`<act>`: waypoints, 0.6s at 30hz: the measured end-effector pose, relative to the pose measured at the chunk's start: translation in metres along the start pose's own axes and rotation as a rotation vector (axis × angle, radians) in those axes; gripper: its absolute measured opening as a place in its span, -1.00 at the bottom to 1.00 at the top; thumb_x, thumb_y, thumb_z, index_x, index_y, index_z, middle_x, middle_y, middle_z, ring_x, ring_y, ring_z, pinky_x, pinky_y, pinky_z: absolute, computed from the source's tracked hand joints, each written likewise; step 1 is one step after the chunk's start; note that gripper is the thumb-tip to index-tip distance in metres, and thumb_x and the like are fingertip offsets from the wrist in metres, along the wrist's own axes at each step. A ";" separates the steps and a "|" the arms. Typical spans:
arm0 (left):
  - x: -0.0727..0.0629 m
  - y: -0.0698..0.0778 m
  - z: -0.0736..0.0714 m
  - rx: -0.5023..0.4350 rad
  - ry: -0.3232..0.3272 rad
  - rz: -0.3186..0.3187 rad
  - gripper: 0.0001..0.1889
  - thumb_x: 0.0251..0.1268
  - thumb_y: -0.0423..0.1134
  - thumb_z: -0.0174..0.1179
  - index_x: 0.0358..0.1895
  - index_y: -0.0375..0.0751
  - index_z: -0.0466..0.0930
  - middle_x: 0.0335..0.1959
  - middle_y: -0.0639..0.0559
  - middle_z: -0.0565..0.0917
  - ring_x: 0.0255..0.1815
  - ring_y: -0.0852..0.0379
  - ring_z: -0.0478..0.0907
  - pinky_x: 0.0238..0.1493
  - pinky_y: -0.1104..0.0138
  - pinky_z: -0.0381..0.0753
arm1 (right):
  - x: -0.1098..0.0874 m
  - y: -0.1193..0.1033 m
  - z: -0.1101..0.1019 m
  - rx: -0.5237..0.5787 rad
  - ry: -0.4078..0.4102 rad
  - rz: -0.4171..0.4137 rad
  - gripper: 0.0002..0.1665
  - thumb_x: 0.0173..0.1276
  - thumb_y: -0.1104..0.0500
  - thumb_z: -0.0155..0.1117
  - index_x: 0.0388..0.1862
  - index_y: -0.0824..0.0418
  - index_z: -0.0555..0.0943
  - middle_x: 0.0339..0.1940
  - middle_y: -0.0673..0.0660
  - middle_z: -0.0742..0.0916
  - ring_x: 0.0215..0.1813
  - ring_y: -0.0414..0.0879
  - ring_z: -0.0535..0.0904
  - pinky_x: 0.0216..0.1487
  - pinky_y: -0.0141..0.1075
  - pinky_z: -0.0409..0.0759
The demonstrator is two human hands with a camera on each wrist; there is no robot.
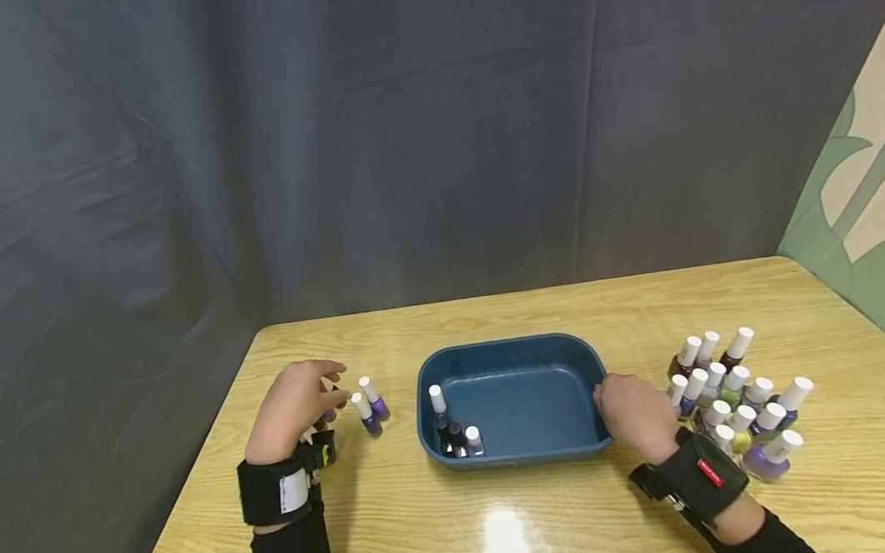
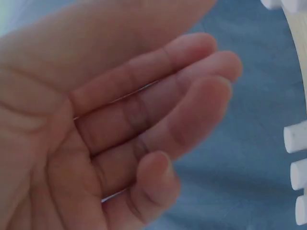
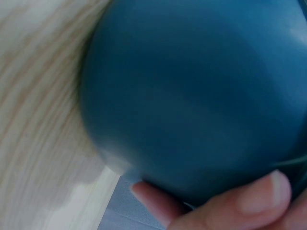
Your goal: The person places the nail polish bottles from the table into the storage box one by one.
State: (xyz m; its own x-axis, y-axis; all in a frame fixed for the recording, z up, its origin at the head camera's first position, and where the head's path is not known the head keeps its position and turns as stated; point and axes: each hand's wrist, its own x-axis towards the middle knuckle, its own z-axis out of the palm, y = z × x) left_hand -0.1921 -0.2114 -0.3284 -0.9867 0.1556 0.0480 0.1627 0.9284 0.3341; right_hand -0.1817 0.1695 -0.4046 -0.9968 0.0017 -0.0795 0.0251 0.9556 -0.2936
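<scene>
A dark blue plastic tray (image 1: 543, 405) sits mid-table, with several nail polish bottles (image 1: 439, 406) in its left end. My right hand (image 1: 637, 412) grips the tray's right end; in the right wrist view the thumb (image 3: 259, 199) and a finger lie on either side of the rim. Over at the left, my left hand (image 1: 291, 405) hovers above the table with relaxed, slightly bent fingers (image 2: 201, 110) and nothing in them. Two purple polish bottles (image 1: 376, 399) with white caps stand just right of its fingertips. More bottles beneath that hand are partly hidden.
A cluster of white-capped nail polish bottles (image 1: 740, 396) in several colours stands on the right of the wooden table (image 1: 425, 520), close beside my right wrist. A dark grey curtain (image 1: 435, 143) hangs behind the table's back edge.
</scene>
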 end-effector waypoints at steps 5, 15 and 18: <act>0.003 -0.009 0.005 0.000 -0.083 -0.006 -0.71 0.02 -0.30 0.31 -0.15 -0.36 0.63 -0.35 -0.11 0.68 -0.49 0.17 0.56 -0.41 0.30 0.51 | 0.001 0.000 -0.001 0.002 -0.017 0.017 -0.57 0.38 0.16 -0.10 -0.69 0.24 0.48 -0.66 0.18 0.56 -0.62 0.02 0.47 -0.67 -0.15 0.34; 0.014 -0.007 0.020 0.018 -0.124 -0.022 -0.75 -0.03 -0.25 0.35 -0.27 -0.33 0.67 -0.35 -0.08 0.67 -0.37 0.11 0.53 -0.31 0.24 0.50 | 0.001 -0.001 -0.001 -0.001 -0.008 0.012 -0.57 0.37 0.16 -0.09 -0.69 0.25 0.48 -0.65 0.19 0.57 -0.61 0.03 0.48 -0.67 -0.14 0.35; 0.015 -0.005 0.024 0.008 -0.123 -0.042 -0.83 -0.04 -0.24 0.35 -0.45 -0.30 0.65 -0.55 0.06 0.56 -0.52 0.18 0.38 -0.47 0.34 0.35 | 0.000 0.000 -0.001 0.000 0.010 -0.004 -0.57 0.36 0.17 -0.08 -0.69 0.25 0.48 -0.66 0.20 0.57 -0.63 0.03 0.47 -0.68 -0.14 0.34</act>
State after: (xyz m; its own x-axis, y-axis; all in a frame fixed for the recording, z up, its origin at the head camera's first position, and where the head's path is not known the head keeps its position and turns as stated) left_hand -0.2073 -0.2053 -0.3516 -0.9844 0.1561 -0.0815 0.1217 0.9375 0.3259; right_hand -0.1818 0.1692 -0.4039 -0.9976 0.0005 -0.0689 0.0208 0.9555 -0.2942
